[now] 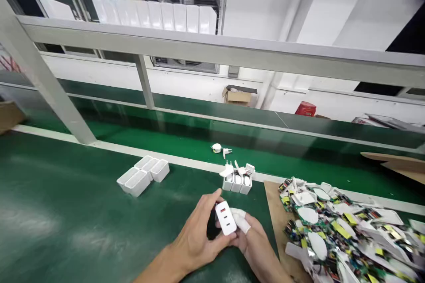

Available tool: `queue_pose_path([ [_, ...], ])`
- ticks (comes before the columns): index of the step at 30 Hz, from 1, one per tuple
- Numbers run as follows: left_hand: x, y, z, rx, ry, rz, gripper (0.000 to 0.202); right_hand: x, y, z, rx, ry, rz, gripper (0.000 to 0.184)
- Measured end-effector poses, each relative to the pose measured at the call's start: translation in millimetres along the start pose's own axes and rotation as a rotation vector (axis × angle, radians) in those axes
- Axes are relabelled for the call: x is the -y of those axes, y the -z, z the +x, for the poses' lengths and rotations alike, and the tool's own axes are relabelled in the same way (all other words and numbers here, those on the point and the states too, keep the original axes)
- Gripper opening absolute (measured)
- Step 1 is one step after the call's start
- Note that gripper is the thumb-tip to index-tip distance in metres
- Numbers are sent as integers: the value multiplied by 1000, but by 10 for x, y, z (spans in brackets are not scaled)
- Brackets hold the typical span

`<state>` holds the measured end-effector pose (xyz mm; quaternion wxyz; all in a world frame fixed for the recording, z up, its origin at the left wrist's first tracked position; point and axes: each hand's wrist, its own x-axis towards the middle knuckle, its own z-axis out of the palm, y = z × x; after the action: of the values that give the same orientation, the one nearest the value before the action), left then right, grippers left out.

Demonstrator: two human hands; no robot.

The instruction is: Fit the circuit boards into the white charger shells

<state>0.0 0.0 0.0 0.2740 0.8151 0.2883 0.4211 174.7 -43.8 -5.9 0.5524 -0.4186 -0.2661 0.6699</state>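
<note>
Both my hands meet low in the middle of the view around a white charger (226, 217) whose port face, with one red port and two dark slots, points up at me. My left hand (199, 234) curls round its left side, thumb and fingers closed on it. My right hand (255, 241) holds it from the right, with white finger cots on the fingertips. Just beyond the hands stands a small row of white charger shells (237, 182) with plug pieces resting on top.
Several empty white shells (142, 175) lie in a cluster to the left on the green mat. A loose plug part (221, 149) sits on the green conveyor belt (166, 137). A heap of circuit boards (335, 225) covers a cardboard sheet at right. A grey frame rail crosses overhead.
</note>
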Motion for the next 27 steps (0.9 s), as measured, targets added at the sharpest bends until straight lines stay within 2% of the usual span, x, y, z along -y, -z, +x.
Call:
queue_pose_path([
  [6,-41,14,8,-31,-72,38,94,-16,7,11,4,7,-29,59],
  [8,-47,23,13,-39,-92,81,91,-32,26,16,-17,92,-101,57],
  [11,-2,59,5,-35,-76,207,85,-88,79,14,-59,320,-291,54],
  [13,75,112,3,-28,24,260,85,-143,131,4,-33,470,-458,47],
  [16,232,235,60,-58,278,238,79,-217,219,-13,20,678,-802,38],
  [19,380,342,232,-85,441,188,77,-253,299,-3,-7,833,-1130,40],
  [22,496,323,467,-72,498,67,83,-250,384,60,-97,893,-1279,43],
  [27,626,79,767,-128,518,-50,87,-223,558,203,-287,843,-1277,47],
])
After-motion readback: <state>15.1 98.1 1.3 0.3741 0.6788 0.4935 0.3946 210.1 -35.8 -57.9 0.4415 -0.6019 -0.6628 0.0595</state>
